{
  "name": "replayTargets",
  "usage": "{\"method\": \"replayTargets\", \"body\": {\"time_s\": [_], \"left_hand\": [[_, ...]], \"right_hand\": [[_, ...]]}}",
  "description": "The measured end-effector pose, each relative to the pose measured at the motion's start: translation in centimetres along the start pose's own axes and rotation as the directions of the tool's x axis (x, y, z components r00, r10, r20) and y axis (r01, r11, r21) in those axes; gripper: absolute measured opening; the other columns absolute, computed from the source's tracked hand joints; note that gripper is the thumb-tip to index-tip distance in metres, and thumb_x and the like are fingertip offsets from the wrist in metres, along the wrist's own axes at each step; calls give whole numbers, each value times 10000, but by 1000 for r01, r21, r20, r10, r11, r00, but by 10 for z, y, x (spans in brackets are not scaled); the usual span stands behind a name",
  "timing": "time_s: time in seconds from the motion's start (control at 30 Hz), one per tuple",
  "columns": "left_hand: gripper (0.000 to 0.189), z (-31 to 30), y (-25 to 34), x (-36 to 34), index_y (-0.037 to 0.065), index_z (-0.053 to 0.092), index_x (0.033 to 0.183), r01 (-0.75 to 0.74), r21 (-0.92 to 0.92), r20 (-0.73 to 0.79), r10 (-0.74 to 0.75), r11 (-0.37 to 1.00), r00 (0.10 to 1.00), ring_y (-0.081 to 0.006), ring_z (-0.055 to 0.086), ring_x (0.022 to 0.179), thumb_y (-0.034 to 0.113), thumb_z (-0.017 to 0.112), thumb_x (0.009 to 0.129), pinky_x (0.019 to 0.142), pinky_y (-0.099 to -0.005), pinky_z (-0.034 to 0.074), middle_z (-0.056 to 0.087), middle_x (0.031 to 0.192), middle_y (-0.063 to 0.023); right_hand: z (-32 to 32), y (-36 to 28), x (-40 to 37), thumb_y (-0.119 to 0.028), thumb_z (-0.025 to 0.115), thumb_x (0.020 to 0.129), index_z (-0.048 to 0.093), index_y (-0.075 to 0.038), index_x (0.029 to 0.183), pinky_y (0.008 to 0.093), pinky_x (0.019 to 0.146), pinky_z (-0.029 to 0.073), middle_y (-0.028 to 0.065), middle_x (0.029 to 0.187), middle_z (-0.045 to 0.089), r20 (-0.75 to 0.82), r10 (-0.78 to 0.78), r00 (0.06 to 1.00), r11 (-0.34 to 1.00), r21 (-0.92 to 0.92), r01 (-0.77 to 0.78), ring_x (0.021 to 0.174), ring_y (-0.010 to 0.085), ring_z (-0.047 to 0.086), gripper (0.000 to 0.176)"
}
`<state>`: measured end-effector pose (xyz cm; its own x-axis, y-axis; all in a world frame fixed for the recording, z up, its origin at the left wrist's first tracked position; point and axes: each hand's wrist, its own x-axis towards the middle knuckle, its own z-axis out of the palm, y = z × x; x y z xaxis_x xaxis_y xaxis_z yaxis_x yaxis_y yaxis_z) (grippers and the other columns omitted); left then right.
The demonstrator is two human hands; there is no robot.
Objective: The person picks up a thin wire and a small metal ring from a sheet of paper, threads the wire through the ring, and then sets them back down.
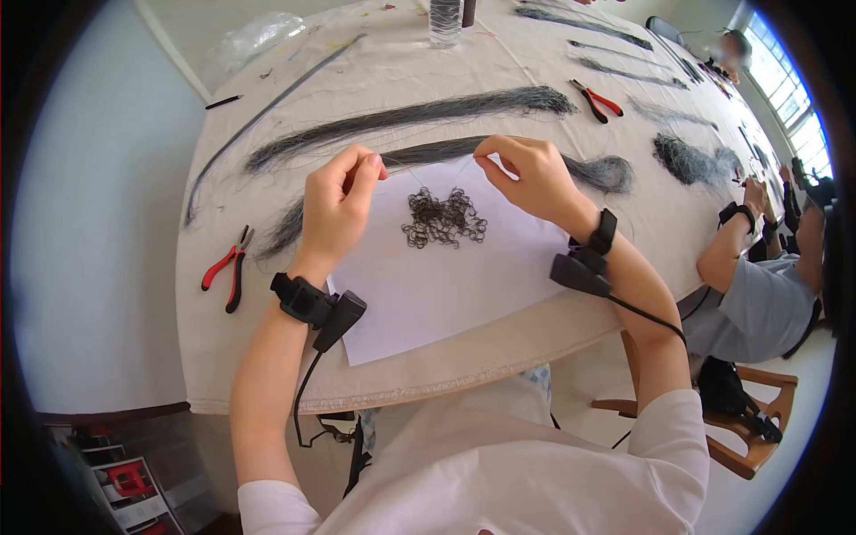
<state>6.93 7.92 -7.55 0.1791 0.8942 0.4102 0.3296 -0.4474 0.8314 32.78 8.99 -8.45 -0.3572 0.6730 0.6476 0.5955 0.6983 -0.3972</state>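
A pile of small dark wire curls (441, 218) lies on a white paper sheet (428, 303). My left hand (343, 196) is closed in a pinch above the sheet's upper left, with a thin strand faintly visible at its fingertips. Across from it, my right hand (530, 178) pinches too, above the sheet's upper right, and a faint thin strand shows below its fingertips. Whether both pinch the same strand I cannot tell. Just beyond my hands runs a bundle of dark wire (428, 152), partly hidden behind them.
Another long wire bundle (401, 120) lies farther back. Red-handled pliers rest at left (230, 267) and upper right (596, 101). A clear bottle (445, 22) stands at the back. At right, a co-worker's arm (727, 245) reaches over the table beside a tangled wire bundle (691, 160).
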Motion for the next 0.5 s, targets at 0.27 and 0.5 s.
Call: {"method": "replayTargets", "body": {"time_s": [0.27, 0.5], "left_hand": [[157, -4, -5, -1, 27, 566, 756, -313, 381, 28, 328, 870, 944, -147, 470, 468, 102, 553, 893, 454, -285, 353, 538, 579, -63], [168, -1, -1, -1, 36, 571, 747, -397, 443, 40, 425, 804, 905, -140, 459, 470, 106, 547, 898, 456, -274, 342, 522, 575, -47]], "right_hand": [[5, 24, -5, -52, 637, 682, 571, -60, 879, 275, 525, 388, 9, 609, 401, 243, -560, 792, 668, -435, 605, 497, 154, 429, 208], [14, 33, 0, -14, 651, 776, 606, -29, 860, 267, 492, 358, 6, 568, 420, -80, -413, 907, 894, -223, 388, 456, 148, 377, 97]]}}
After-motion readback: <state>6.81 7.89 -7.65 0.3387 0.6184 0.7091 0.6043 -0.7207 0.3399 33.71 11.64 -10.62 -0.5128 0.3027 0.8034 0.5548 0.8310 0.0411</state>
